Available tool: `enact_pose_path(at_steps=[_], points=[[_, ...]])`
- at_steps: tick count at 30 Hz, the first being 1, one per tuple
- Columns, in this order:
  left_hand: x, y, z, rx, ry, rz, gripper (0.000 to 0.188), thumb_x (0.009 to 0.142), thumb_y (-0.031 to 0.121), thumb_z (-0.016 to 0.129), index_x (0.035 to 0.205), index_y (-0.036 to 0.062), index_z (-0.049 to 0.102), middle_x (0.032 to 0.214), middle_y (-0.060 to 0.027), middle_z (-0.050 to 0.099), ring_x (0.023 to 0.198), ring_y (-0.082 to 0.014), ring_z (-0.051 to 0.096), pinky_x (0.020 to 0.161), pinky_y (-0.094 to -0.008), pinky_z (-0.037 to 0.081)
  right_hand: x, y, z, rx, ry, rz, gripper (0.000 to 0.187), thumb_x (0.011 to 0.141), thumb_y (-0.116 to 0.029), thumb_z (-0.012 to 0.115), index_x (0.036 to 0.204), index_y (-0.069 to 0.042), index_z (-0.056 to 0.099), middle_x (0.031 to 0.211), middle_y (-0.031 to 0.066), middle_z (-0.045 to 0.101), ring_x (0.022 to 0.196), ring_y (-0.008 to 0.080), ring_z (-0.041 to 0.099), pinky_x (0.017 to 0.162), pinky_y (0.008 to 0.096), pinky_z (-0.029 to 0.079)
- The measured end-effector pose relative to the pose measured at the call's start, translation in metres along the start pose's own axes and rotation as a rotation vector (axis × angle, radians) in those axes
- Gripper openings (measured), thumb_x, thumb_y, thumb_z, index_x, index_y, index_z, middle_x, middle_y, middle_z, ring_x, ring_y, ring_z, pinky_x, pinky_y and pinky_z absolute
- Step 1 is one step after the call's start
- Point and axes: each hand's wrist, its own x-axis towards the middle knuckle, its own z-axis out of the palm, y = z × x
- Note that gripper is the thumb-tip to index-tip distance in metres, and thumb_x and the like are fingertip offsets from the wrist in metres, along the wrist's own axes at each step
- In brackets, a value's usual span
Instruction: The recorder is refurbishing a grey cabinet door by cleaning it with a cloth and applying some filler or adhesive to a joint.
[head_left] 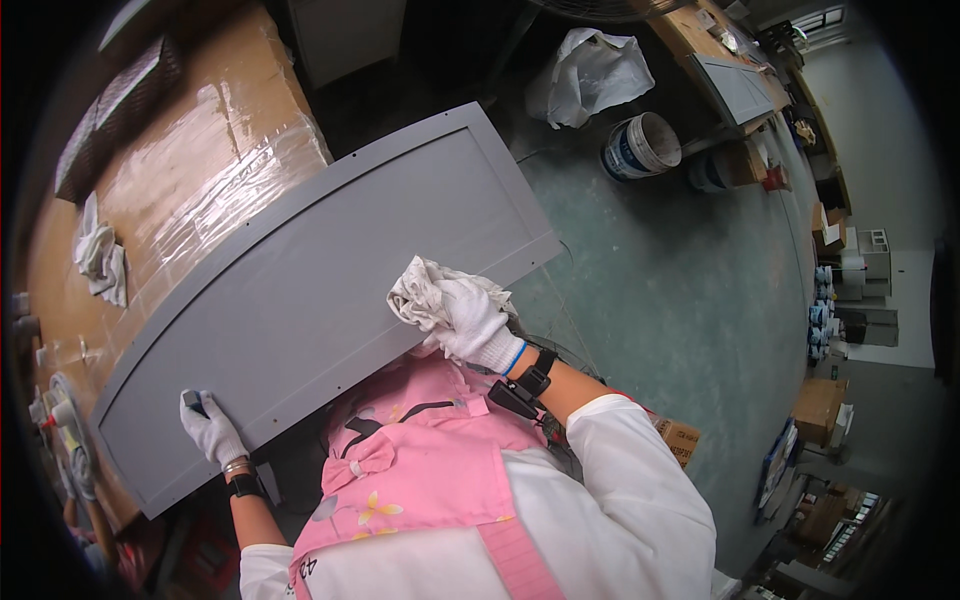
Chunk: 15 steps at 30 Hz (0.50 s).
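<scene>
Head view: big grey board [310, 270] under your two hands

The board lies right in front of you, its left part on the brown table [200, 130] and its right end poking out past it. One long side is curved; the straight one is close to your pink apron [420, 465]. It looks stiff and flat, and it is probably a bit heavy, being so wide. Its smooth face may slip under your gloves and could scratch. The best place to hold it is by the rim, one hand near each end, so it does not tip.

Your right hand [470, 320] is closed on a white rag [418, 290]. The rag looks soft and light, easy to squeeze by its bunched middle. It pokes out in front of your fingers, over the board.

Your left hand [213, 432] is by the straight side, at the board's left end. Its fingers seem to grip a small dark block [194, 403], which sticks up at their tips. You cannot tell if the block touches the board.
</scene>
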Motion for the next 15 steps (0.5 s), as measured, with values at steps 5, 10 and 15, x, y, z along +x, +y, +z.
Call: enact_pose_path(at_steps=[5, 10, 15], points=[[-0.002, 0.002, -0.001, -0.026, 0.005, 0.004, 0.045, 0.097, 0.029, 0.063, 0.129, -0.0010, 0.053, 0.123, -0.0169, 0.057, 0.113, -0.0297, 0.056, 0.101, -0.0400, 0.043, 0.028, 0.001, -0.025, 0.635, 0.167, 0.585, 0.029, 0.092, -0.025, 0.067, 0.108, -0.001, 0.063, 0.080, 0.0052, 0.061, 0.076, 0.0181, 0.062, 0.070, 0.0338, 0.053], [-0.006, 0.009, -0.010, 0.014, 0.031, 0.016, 0.040, 0.096, 0.027, 0.063, 0.125, 0.0013, 0.054, 0.124, -0.0164, 0.057, 0.116, -0.0318, 0.055, 0.102, -0.0410, 0.043, 0.103, 0.031, -0.085, 1.240, 0.645, 0.546, 0.023, 0.098, -0.027, 0.063, 0.107, -0.007, 0.058, 0.073, -0.0035, 0.053, 0.053, 0.0078, 0.053, 0.046, 0.0242, 0.045], [-0.001, 0.011, -0.006, -0.042, 0.069, 0.047, 0.040, 0.093, 0.025, 0.066, 0.124, 0.0030, 0.054, 0.124, -0.0162, 0.057, 0.116, -0.0340, 0.055, 0.101, -0.0424, 0.044, 0.129, 0.091, -0.018, -0.591, 0.061, 0.566, 0.099, 0.081, -0.064, 0.065, 0.151, -0.002, 0.031, 0.156, 0.0257, 0.024, 0.147, 0.0405, 0.016, 0.120, 0.0529, 0.016]])
